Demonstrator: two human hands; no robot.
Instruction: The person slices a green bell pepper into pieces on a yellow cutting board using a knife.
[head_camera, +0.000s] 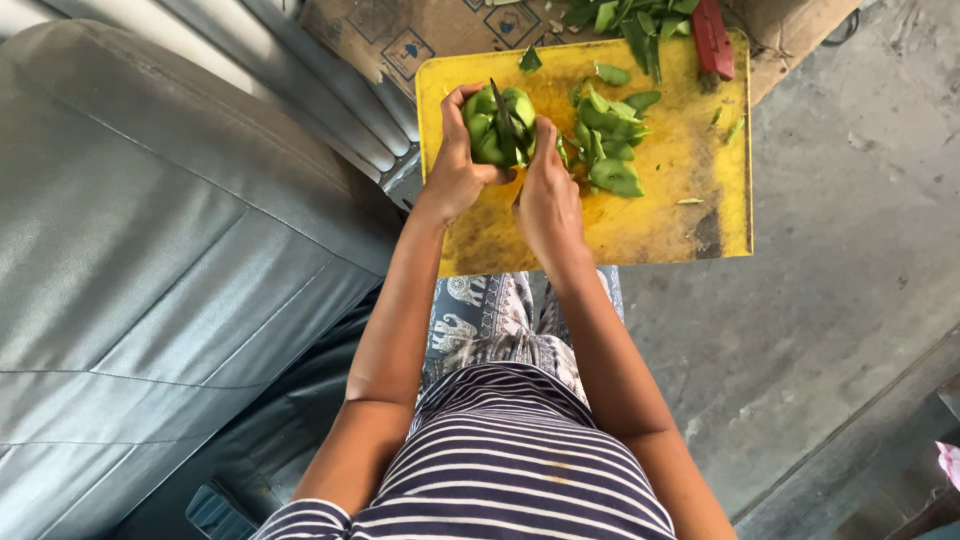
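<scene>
Gripping a green fruit (497, 127) at the yellow cutting board's (660, 215) ten o'clock corner, the left hand (457, 170) steadies it while the right hand (547, 195) clenches a knife (503, 122); cut slices (610, 140) lie at three o'clock.

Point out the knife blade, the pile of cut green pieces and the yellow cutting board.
knife blade (503, 125): head view, middle of the dark blade between the hands.
pile of cut green pieces (610, 140): head view, centre of the heap.
yellow cutting board (660, 225): head view, bare surface near the front edge.
</scene>
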